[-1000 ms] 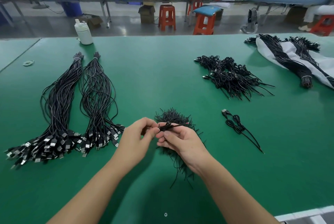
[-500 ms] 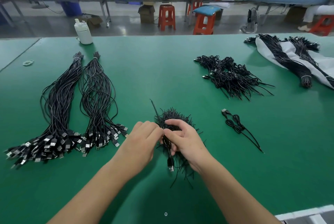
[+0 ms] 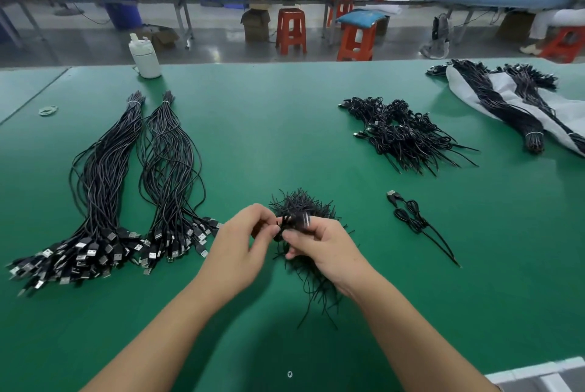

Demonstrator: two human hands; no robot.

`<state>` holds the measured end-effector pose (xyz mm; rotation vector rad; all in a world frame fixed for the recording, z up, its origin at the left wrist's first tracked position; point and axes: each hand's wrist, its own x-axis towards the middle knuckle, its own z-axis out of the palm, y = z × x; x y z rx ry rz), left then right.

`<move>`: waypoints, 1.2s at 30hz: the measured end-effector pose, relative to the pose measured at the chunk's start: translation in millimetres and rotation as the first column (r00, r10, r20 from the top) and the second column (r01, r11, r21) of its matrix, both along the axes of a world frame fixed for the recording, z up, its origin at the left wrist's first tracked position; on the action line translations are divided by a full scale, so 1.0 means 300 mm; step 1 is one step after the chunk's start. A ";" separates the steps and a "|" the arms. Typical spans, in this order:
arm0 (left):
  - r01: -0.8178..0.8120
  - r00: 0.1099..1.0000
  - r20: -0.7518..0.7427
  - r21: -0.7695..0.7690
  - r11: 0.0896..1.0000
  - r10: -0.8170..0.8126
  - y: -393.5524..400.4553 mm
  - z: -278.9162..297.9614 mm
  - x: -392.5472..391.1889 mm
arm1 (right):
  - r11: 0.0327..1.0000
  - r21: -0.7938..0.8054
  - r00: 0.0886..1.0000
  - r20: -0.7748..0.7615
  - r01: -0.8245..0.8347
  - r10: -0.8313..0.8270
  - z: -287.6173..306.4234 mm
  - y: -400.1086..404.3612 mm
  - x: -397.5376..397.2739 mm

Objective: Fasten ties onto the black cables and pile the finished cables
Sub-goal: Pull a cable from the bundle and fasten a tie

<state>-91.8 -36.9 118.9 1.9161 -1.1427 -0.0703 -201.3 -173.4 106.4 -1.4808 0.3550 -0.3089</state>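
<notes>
My left hand (image 3: 242, 243) and my right hand (image 3: 319, 244) meet over a heap of short black ties (image 3: 300, 205) near the table's front middle. Between them they hold a coiled black cable (image 3: 297, 221), blurred, with its plug near my right fingers. The left fingertips pinch at it from the left; whether they pinch a tie or the cable itself cannot be told. One tied cable (image 3: 411, 217) lies alone to the right. A pile of tied cables (image 3: 402, 132) sits farther back right. Two long bundles of untied cables (image 3: 133, 176) lie at the left.
The green table (image 3: 269, 125) holds a white bottle (image 3: 145, 56) at the back left and rubber bands (image 3: 48, 110) at the far left. More bundled cables lie on white sheeting (image 3: 506, 100) at the back right. Stools and benches stand beyond the table.
The coiled cable has been turned in my hands: its plug hung down below my right hand half a second ago and is now up by my fingertips. Both hands have lifted slightly.
</notes>
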 end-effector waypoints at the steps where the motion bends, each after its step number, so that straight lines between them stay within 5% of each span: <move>1: 0.000 1.000 -0.008 -0.002 1.000 0.000 -0.004 -0.001 0.000 | 0.997 -0.064 0.999 -0.011 0.044 -0.045 0.000 0.000 0.001; 5: 0.027 0.983 0.179 0.002 1.000 -0.027 -0.013 0.000 0.000 | 0.985 -0.161 0.997 -0.035 0.062 -0.069 -0.010 -0.009 0.000; 8: 0.085 0.818 0.561 0.105 0.991 -0.130 -0.016 -0.020 0.012 | 0.996 -0.093 0.998 -0.062 -0.008 0.002 -0.019 -0.021 -0.008; 11: 0.141 0.714 0.681 0.087 0.986 -0.162 -0.018 -0.042 0.027 | 0.998 0.041 0.997 -0.054 -0.057 0.059 -0.028 -0.033 -0.015; 14: 0.145 0.708 0.695 0.037 0.989 -0.130 -0.037 -0.080 0.038 | 0.995 0.053 0.992 -0.098 -0.079 0.084 -0.029 -0.049 -0.016; 18: 0.065 0.780 0.625 -0.018 0.998 -0.040 -0.067 -0.153 0.082 | 0.943 -0.328 0.969 -0.246 -0.059 -0.025 -0.009 -0.132 -0.003; 23: -0.246 0.829 0.537 0.101 0.964 0.155 0.014 -0.307 0.216 | 0.518 -0.841 0.790 -0.421 -0.156 -0.445 -0.058 -0.354 -0.019; 26: -0.335 0.820 0.545 0.209 0.919 0.175 0.084 -0.400 0.258 | 0.362 -0.901 0.642 -0.425 -0.238 -0.637 -0.115 -0.497 -0.070; 29: -0.369 0.848 0.483 0.245 0.896 0.218 0.099 -0.434 0.272 | 0.336 -0.895 0.564 -0.445 -0.292 -0.696 -0.164 -0.594 -0.116; 36: -0.391 0.845 0.462 0.195 0.900 0.268 0.098 -0.433 0.273 | 0.310 -0.918 0.574 -0.396 -0.246 -0.717 -0.216 -0.638 -0.134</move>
